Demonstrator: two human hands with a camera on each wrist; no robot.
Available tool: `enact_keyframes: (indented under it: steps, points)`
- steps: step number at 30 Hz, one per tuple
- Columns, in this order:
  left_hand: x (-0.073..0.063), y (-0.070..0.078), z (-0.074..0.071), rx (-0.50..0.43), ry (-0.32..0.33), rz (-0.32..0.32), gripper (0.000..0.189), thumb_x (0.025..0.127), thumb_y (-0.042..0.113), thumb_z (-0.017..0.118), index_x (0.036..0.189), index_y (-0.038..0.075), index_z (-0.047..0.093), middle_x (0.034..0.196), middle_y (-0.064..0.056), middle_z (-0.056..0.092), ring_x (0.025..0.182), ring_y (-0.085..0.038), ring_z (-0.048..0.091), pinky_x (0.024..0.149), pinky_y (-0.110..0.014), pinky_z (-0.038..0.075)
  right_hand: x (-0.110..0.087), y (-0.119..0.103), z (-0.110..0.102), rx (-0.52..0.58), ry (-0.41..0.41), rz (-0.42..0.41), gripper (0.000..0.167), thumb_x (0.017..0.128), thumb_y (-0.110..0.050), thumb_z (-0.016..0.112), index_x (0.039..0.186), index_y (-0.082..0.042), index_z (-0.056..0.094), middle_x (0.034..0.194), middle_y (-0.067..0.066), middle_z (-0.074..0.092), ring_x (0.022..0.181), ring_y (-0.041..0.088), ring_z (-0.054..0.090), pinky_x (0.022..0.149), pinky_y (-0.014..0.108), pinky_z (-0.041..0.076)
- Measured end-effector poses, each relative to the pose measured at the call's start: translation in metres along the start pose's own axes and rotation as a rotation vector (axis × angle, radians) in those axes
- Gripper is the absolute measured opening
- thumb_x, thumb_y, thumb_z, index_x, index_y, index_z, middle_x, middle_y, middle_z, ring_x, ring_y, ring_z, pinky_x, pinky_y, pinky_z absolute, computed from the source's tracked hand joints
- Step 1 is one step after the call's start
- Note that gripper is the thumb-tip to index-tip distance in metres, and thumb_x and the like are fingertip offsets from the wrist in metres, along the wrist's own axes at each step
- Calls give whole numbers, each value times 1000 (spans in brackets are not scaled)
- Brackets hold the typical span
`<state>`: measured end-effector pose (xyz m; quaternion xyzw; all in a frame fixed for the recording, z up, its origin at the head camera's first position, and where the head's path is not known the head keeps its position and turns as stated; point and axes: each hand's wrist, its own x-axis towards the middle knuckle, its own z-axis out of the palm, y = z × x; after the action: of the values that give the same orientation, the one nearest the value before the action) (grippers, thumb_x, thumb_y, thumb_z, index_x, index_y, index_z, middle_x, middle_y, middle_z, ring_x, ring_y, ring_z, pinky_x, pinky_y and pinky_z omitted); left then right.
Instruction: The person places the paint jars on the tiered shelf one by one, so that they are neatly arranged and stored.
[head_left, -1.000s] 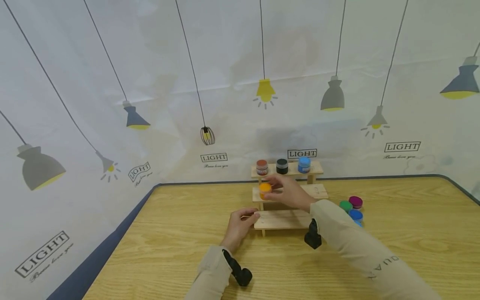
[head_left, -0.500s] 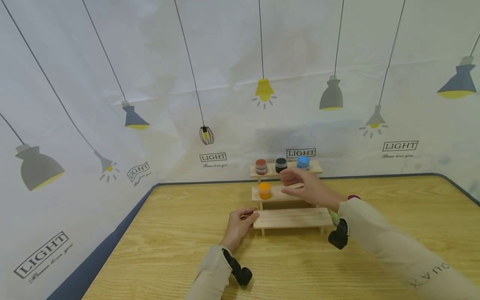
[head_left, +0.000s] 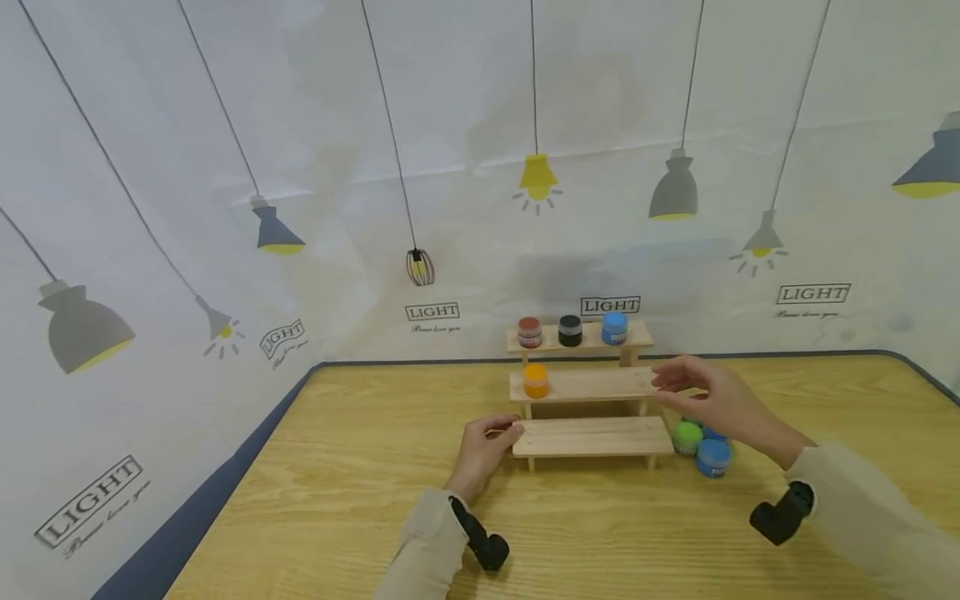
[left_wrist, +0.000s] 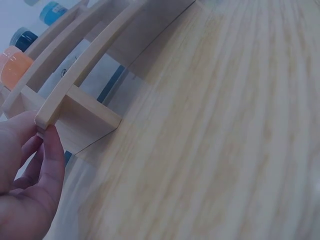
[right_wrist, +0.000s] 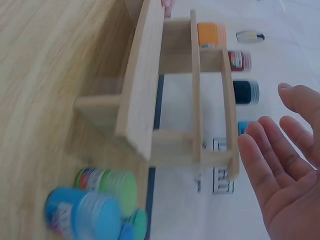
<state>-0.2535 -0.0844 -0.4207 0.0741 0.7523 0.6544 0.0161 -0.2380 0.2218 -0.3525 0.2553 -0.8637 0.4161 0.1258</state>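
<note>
A three-step wooden shelf (head_left: 592,437) stands on the table. My left hand (head_left: 481,454) pinches the left end of its lowest board between thumb and fingers, plain in the left wrist view. Beyond the right end of the middle board, my right hand (head_left: 712,404) is in the air with loosely bent fingers and nothing in them. On the top board are a reddish-brown paint jar (head_left: 529,332), a black paint jar (head_left: 570,331) and a blue paint jar (head_left: 614,328). An orange paint jar (head_left: 536,381) sits at the left of the middle board.
Beside the shelf's right end a light green paint jar (head_left: 687,437) and a light blue paint jar (head_left: 712,458) stand on the wood-grain table (head_left: 360,500), with others partly hidden behind. A wall covering (head_left: 465,208) printed with lamps rises behind the table.
My right hand has let go of the orange jar, leaving it on the middle board, and has moved right past the shelf's end. The left hand keeps its place.
</note>
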Motion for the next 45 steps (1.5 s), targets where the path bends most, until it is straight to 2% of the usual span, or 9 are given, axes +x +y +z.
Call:
enact_keyframes:
  steps: [11, 21, 26, 32, 39, 41, 45]
  points:
    - [2, -3, 1, 5, 17, 5, 28, 86, 10, 58, 108, -8, 60, 99, -17, 61, 73, -14, 57, 64, -31, 51, -43, 47, -24, -86, 54, 176, 31, 87, -17, 58, 111, 1, 55, 100, 17, 59, 80, -6, 52, 64, 21, 47]
    - [0, 1, 1, 0, 9, 2, 28, 86, 8, 57, 108, -9, 59, 99, -18, 60, 73, -14, 57, 65, -33, 51, -56, 74, -22, -159, 48, 291, 33, 84, -25, 61, 104, 1, 59, 96, 13, 61, 76, -5, 51, 64, 20, 46]
    - [0, 1, 1, 4, 5, -2, 28, 87, 9, 57, 109, -8, 59, 100, -17, 59, 71, -14, 56, 67, -35, 50, -58, 79, -18, -140, 35, 324, 33, 84, -26, 62, 104, 1, 59, 95, 12, 60, 77, -5, 50, 64, 24, 46]
    - [0, 2, 1, 6, 9, -8, 28, 86, 9, 57, 108, -8, 59, 99, -17, 60, 69, -12, 54, 64, -30, 50, -58, 79, -15, -75, -3, 351, 39, 84, -24, 62, 108, 6, 56, 101, 20, 58, 80, -1, 52, 65, 22, 47]
    - [-1, 2, 1, 7, 17, -17, 28, 86, 9, 57, 108, -8, 59, 99, -16, 60, 71, -13, 55, 67, -34, 50, -58, 81, -11, -92, -20, 325, 36, 85, -21, 61, 108, 7, 57, 103, 22, 57, 86, 20, 56, 66, 24, 49]
    - [-1, 2, 2, 9, 21, -18, 27, 86, 9, 58, 108, -7, 60, 99, -16, 60, 72, -13, 56, 67, -35, 50, -58, 81, -10, -87, -24, 332, 37, 86, -22, 60, 109, 7, 56, 105, 22, 56, 87, 18, 56, 68, 24, 49]
    - [-1, 2, 2, 13, 27, -17, 27, 86, 9, 58, 107, -7, 60, 99, -17, 61, 71, -12, 56, 66, -35, 50, -58, 82, -11, -71, -33, 354, 40, 86, -25, 59, 111, 6, 55, 107, 22, 56, 85, 2, 52, 69, 21, 47]
